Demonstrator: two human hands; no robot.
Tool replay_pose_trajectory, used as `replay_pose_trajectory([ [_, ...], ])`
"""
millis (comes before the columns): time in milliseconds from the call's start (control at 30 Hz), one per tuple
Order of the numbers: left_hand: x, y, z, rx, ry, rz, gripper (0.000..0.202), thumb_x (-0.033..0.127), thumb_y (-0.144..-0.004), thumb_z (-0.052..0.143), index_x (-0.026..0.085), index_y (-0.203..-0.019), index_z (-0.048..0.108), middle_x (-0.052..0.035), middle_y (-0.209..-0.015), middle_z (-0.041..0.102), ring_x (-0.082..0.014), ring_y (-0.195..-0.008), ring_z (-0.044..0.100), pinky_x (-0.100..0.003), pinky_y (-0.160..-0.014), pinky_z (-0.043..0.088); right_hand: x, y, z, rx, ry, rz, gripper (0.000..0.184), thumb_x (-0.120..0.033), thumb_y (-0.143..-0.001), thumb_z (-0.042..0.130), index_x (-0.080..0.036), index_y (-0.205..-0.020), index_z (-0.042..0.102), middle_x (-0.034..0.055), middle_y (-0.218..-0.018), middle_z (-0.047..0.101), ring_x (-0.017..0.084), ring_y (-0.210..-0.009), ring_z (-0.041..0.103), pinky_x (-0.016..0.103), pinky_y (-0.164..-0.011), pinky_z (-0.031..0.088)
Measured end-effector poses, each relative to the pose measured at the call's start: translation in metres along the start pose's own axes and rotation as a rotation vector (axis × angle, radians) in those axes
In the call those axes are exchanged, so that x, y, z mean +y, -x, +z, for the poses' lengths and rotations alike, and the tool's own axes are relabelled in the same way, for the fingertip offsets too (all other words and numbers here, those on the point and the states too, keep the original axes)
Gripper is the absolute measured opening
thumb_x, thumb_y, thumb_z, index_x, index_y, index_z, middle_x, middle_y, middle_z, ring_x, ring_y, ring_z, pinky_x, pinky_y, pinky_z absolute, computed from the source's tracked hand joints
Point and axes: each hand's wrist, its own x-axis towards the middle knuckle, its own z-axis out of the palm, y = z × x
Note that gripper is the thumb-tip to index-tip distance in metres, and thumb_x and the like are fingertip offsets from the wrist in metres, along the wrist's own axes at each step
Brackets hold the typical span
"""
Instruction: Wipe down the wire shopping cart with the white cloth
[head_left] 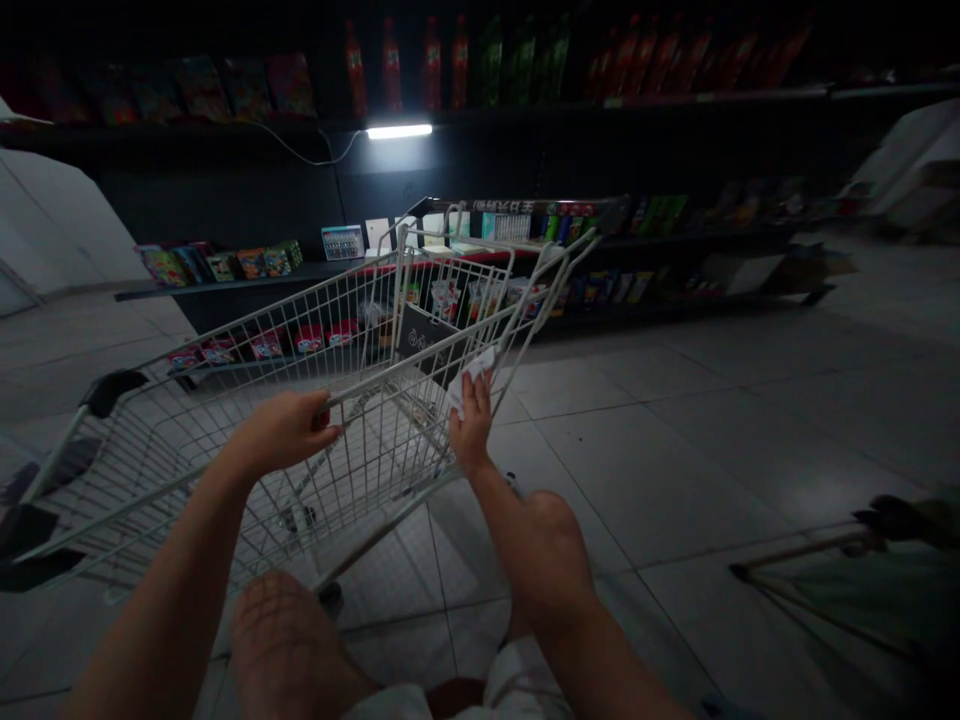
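- Shopping cart point(225, 360) sits tilted across the centre and left of the frame, on the tiled floor point(675, 430).
- Our left hand point(289, 430) is closed around its rim wire.
- Our right hand point(471, 425) holds a white cloth point(471, 378) against the wire side, just right of centre.
- Stocked shelves point(675, 100) run along the top.

The cart point(360, 330) is cream-white wire in a fine grid, with black handle caps point(112, 388). The cloth point(474, 372) at its rim is white. The floor tiles point(675, 450) are pale grey. Black shelves point(675, 100) carry red bottles point(390, 60) and green bottles point(525, 55).
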Motion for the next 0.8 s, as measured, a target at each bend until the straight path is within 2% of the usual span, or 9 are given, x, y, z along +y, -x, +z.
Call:
replay_pose_trajectory([
  [100, -0.001, -0.001, 0.000, 0.007, -0.004, 0.001, 0.023, 0.043, -0.079, 0.052, 0.022, -0.072, 0.046, -0.0016, -0.066, 0.060, -0.0137, -0.056, 0.051, -0.028, -0.055, 0.033, -0.004, 0.061, 0.009, -0.148, -0.023, -0.009, 0.062, -0.015, -0.079, 0.044, -0.008, -0.141, 0.047, 0.0195, -0.150, 0.040, 0.029, -0.149, 0.024, 0.053, -0.116, 0.037],
  [167, -0.002, -0.001, 0.001, 0.011, 0.003, 0.009, 0.023, 0.043, -0.080, 0.052, 0.022, -0.073, 0.047, -0.0015, -0.066, 0.060, -0.0136, -0.057, 0.052, -0.028, -0.055, 0.033, -0.006, 0.072, 0.002, -0.176, -0.056, -0.048, 0.058, -0.015, -0.079, 0.044, -0.009, -0.135, 0.053, 0.0196, -0.146, 0.046, 0.029, -0.145, 0.034, 0.053, -0.113, 0.041],
  [200, -0.002, -0.001, 0.001, 0.012, 0.005, 0.014, 0.023, 0.043, -0.080, 0.051, 0.022, -0.073, 0.047, -0.0013, -0.066, 0.060, -0.0136, -0.057, 0.052, -0.028, -0.055, 0.033, -0.006, 0.063, -0.006, -0.147, -0.070, -0.073, 0.055, -0.015, -0.079, 0.043, -0.012, -0.133, 0.056, 0.0179, -0.143, 0.049, 0.028, -0.142, 0.039, 0.053, -0.113, 0.042],
  [267, -0.003, -0.002, 0.001, 0.012, -0.003, 0.018, 0.023, 0.043, -0.081, 0.051, 0.022, -0.074, 0.047, -0.0011, -0.066, 0.060, -0.0134, -0.057, 0.052, -0.027, -0.055, 0.033, -0.003, 0.018, -0.026, 0.001, -0.078, -0.119, 0.052, -0.015, -0.080, 0.042, -0.017, -0.129, 0.059, 0.0133, -0.135, 0.056, 0.026, -0.136, 0.047, 0.052, -0.113, 0.042],
  [400, -0.003, 0.000, 0.002, 0.019, -0.015, 0.013, 0.024, 0.045, -0.081, 0.050, 0.022, -0.074, 0.047, -0.0011, -0.065, 0.061, -0.0135, -0.056, 0.052, -0.027, -0.054, 0.033, 0.015, -0.131, -0.067, 0.312, 0.026, -0.165, 0.054, -0.013, -0.082, 0.039, -0.019, -0.134, 0.053, 0.0114, -0.135, 0.052, 0.024, -0.133, 0.048, 0.052, -0.113, 0.039],
  [467, -0.003, 0.000, 0.003, 0.022, -0.007, 0.018, 0.025, 0.046, -0.081, 0.049, 0.022, -0.074, 0.047, -0.0014, -0.067, 0.061, -0.0138, -0.057, 0.052, -0.028, -0.055, 0.033, 0.027, -0.191, -0.076, 0.373, 0.068, -0.161, 0.049, -0.014, -0.086, 0.033, -0.016, -0.130, 0.054, 0.0133, -0.129, 0.055, 0.023, -0.130, 0.050, 0.050, -0.113, 0.038],
  [533, -0.003, 0.001, 0.004, 0.017, -0.003, 0.017, 0.025, 0.046, -0.081, 0.049, 0.022, -0.074, 0.047, -0.0016, -0.068, 0.062, -0.0142, -0.058, 0.053, -0.028, -0.055, 0.033, 0.035, -0.223, -0.074, 0.378, 0.108, -0.152, 0.048, -0.014, -0.089, 0.028, -0.011, -0.129, 0.054, 0.0167, -0.129, 0.054, 0.023, -0.131, 0.048, 0.048, -0.115, 0.034],
  [633, -0.002, 0.000, 0.003, 0.014, -0.010, -0.004, 0.025, 0.046, -0.080, 0.050, 0.023, -0.073, 0.047, -0.0022, -0.068, 0.062, -0.0147, -0.058, 0.053, -0.029, -0.055, 0.033, 0.035, -0.213, -0.054, 0.264, 0.128, -0.147, 0.047, -0.016, -0.090, 0.031, -0.012, -0.132, 0.051, 0.0161, -0.138, 0.048, 0.025, -0.142, 0.036, 0.051, -0.118, 0.028],
  [800, 0.001, -0.005, 0.001, 0.010, -0.017, -0.014, 0.025, 0.047, -0.078, 0.051, 0.023, -0.073, 0.047, -0.0027, -0.067, 0.061, -0.0161, -0.058, 0.053, -0.030, -0.056, 0.033, 0.023, -0.125, -0.016, 0.160, 0.041, -0.058, 0.054, -0.022, -0.092, 0.036, -0.022, -0.145, 0.041, 0.0101, -0.154, 0.031, 0.028, -0.151, 0.014, 0.062, -0.119, 0.021],
])
